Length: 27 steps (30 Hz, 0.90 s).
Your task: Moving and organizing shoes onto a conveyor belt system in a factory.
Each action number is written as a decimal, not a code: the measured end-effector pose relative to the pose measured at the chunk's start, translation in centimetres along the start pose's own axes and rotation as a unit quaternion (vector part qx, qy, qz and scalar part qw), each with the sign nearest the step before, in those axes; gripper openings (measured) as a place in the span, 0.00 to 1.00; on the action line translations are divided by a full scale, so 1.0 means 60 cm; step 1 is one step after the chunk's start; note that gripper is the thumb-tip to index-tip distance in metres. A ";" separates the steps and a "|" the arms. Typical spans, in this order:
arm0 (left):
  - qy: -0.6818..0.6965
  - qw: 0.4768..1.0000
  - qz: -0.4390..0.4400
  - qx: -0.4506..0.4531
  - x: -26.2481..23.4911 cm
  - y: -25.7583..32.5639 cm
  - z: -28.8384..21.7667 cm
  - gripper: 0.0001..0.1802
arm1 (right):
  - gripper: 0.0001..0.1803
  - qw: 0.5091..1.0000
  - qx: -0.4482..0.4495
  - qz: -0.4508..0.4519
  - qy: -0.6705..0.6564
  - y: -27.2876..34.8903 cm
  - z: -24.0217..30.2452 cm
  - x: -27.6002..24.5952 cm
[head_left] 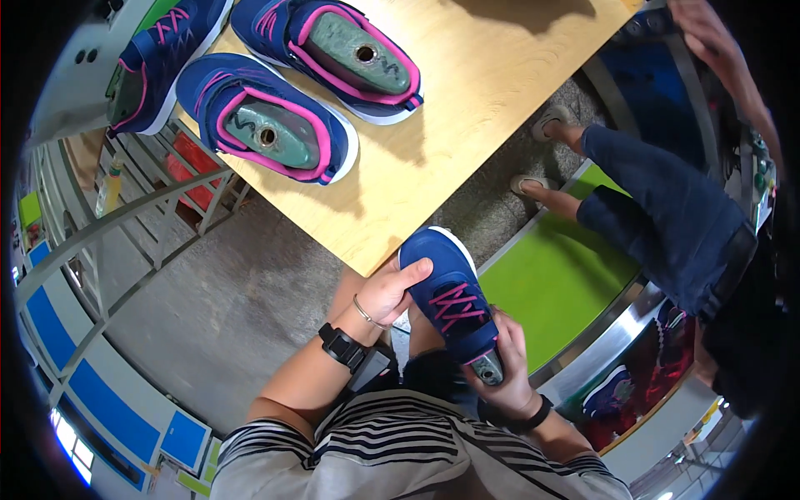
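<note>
Navy Shoe Held in Both Hands Below the Table Corner

Containers: The held shoe [446, 287] contains a last [489, 368], exposed at the heel opening. On the wooden table [467, 100], the near shoe [208, 87] and the far shoe [337, 93] each contain a green last with a round hole in its top. A third navy shoe [167, 54], at the left, also has a green last in its opening. At the lower right, a red-lined recess [640, 407] contains further shoes.

Fingers: The left hand [387, 296] grips the forefoot, its thumb laid on the upper; its other fingers are largely hidden, so their spread cannot be told. The right hand [515, 375] is closed around the heel end, fingers curved along the collar's right side and touching both shoe and last.

Orientation: The held shoe is located in front of the person's torso, just beside the table corner. Its toe points away from the person and slightly left; its heel points toward the person. The long axis runs steeply from upper left to lower right. The pink laces face upward, and the white sole edge shows along the right side of the toe
</note>
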State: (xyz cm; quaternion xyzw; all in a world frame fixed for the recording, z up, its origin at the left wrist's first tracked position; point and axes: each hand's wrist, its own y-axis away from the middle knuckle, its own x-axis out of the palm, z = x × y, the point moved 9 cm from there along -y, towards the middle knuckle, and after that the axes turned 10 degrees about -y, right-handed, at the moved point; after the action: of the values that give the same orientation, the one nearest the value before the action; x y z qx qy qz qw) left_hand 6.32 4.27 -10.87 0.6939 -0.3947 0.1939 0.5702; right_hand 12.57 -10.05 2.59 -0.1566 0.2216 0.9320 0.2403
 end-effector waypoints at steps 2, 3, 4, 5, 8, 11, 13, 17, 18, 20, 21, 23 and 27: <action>0.016 0.998 0.063 0.018 0.031 -0.018 -0.012 0.34 | 0.47 1.000 0.001 -0.008 0.001 -0.012 -0.001 -0.025; 0.016 0.998 0.060 0.018 0.033 -0.025 -0.012 0.39 | 0.48 0.998 -0.027 0.008 0.049 -0.021 0.009 -0.036; 0.025 0.998 0.061 0.019 0.035 -0.031 -0.008 0.39 | 0.49 0.994 -0.055 0.024 0.096 -0.029 0.018 -0.044; 0.037 0.996 0.071 0.024 0.038 -0.035 -0.006 0.39 | 0.48 0.991 -0.072 0.018 0.111 -0.034 0.026 -0.053; 0.071 0.991 0.102 0.041 0.042 -0.056 0.010 0.43 | 0.45 0.975 -0.111 0.064 0.181 -0.058 0.059 -0.074; 0.111 0.976 0.174 0.062 0.064 -0.067 0.013 0.43 | 0.45 0.952 -0.146 0.109 0.245 -0.085 0.087 -0.096; 0.141 0.968 0.182 0.102 0.077 -0.078 0.007 0.42 | 0.46 0.929 -0.183 0.147 0.286 -0.107 0.105 -0.109; 0.229 0.941 0.187 0.167 0.079 -0.085 -0.002 0.40 | 0.47 0.894 -0.201 0.193 0.351 -0.130 0.156 -0.104; 0.259 0.934 0.188 0.157 0.076 -0.082 -0.001 0.38 | 0.46 0.897 -0.215 0.194 0.334 -0.133 0.151 -0.107; 0.220 0.949 0.153 0.165 0.069 -0.051 -0.008 0.39 | 0.46 0.928 -0.203 0.207 0.236 -0.135 0.106 -0.127; 0.118 0.968 0.140 0.171 0.074 -0.021 -0.017 0.41 | 0.47 0.924 -0.233 0.210 0.220 -0.122 0.099 -0.131; -0.029 0.975 0.129 0.178 0.107 0.063 -0.054 0.45 | 0.49 0.911 -0.300 0.198 0.200 -0.078 0.086 -0.135; -0.264 0.931 0.011 0.253 0.119 0.204 -0.135 0.46 | 0.50 0.895 -0.365 0.205 0.156 -0.073 0.136 -0.111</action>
State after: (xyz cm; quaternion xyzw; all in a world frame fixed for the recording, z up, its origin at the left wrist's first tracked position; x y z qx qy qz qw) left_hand 2.75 9.10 4.31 0.8370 -0.4762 0.1035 0.2487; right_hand 18.91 -5.16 10.70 -0.3280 -0.0722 0.9395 -0.0679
